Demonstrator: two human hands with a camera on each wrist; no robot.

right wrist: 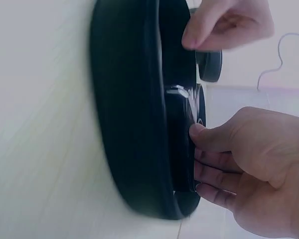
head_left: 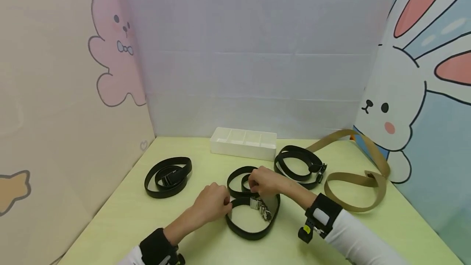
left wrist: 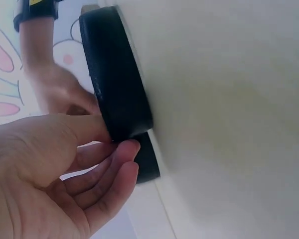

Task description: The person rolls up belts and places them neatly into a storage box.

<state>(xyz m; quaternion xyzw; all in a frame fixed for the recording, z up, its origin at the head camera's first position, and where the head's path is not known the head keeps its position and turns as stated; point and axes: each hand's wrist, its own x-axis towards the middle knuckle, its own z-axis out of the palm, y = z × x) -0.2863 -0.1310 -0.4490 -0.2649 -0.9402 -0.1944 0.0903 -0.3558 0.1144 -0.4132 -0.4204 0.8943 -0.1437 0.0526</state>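
A black belt [head_left: 250, 235] lies in two loops standing on edge at the middle of the table, its silver buckle [head_left: 254, 203] between the loops. My left hand [head_left: 211, 203] pinches the strap at the left side of the near loop. In the left wrist view, the thumb goes behind the black strap [left wrist: 117, 74] and the fingertips show in front. My right hand [head_left: 270, 181] holds the strap at the far loop, just behind the buckle. In the right wrist view, the thumb and fingers of the right hand [right wrist: 259, 164] meet the strap's edge beside a shiny metal part.
Another coiled black belt [head_left: 165, 194] lies at the left. To the right are a coiled black belt [head_left: 294, 148] with a dark buckle and a loosely looped tan strap [head_left: 380, 162]. A white compartment tray [head_left: 241, 148] stands at the back, by the wall.
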